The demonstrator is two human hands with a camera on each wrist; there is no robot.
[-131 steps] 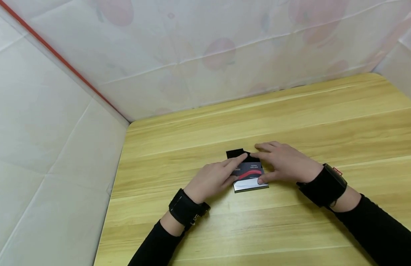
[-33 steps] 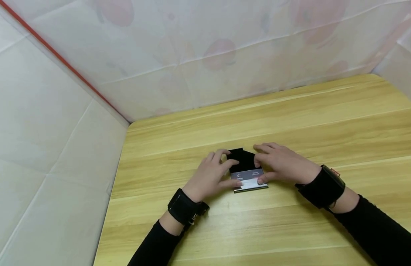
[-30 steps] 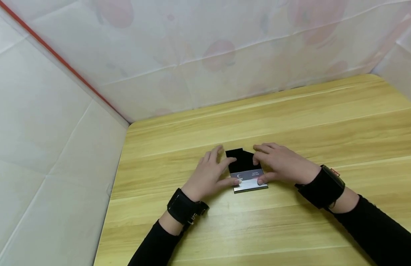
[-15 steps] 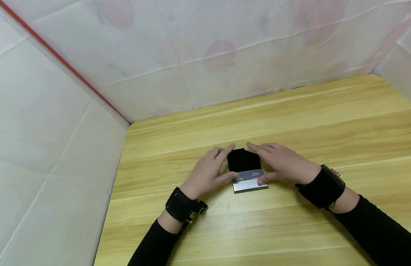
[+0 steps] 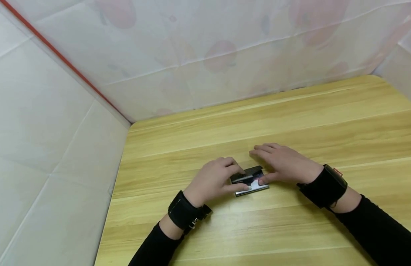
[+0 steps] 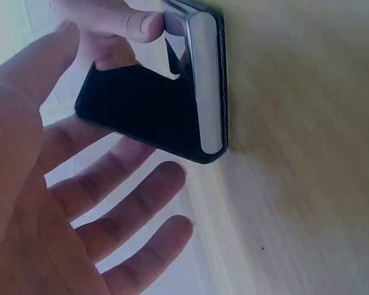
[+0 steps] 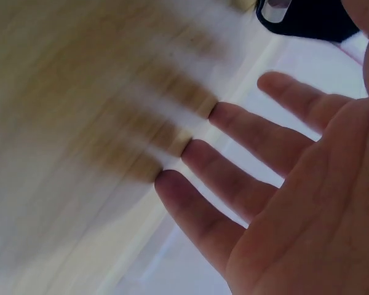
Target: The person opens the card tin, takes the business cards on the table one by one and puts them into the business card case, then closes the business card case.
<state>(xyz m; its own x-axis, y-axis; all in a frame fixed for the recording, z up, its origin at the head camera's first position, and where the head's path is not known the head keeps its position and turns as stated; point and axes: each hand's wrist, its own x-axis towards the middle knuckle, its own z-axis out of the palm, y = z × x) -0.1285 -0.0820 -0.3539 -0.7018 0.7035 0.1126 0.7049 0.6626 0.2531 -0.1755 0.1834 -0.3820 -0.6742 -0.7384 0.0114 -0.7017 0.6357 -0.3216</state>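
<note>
A business card case [image 5: 253, 188] with a black flap and a shiny metal front lies on the table in the head view. My left hand [image 5: 216, 181] is at its left side, index finger bent over the half-folded flap [image 5: 253, 171] and thumb at the metal front. From the left wrist view, the flap [image 6: 135, 104] stands tilted up from the metal body [image 6: 206, 86], with left fingers behind it. My right hand [image 5: 285, 162] presses its thumb on the right front of the case, other fingers stretched out beyond it. A printed card inside is mostly hidden by the flap.
The wood-grain table [image 5: 192, 229] carries the case near its middle. A pale patterned cloth wall [image 5: 192, 74] rises behind the table's back edge, and another cloth wall [image 5: 59, 155] stands at the left.
The flap lay spread out flat behind the case; now it is folded partway over toward the front. My left fingers have come forward with it, while my right thumb has stayed on the case.
</note>
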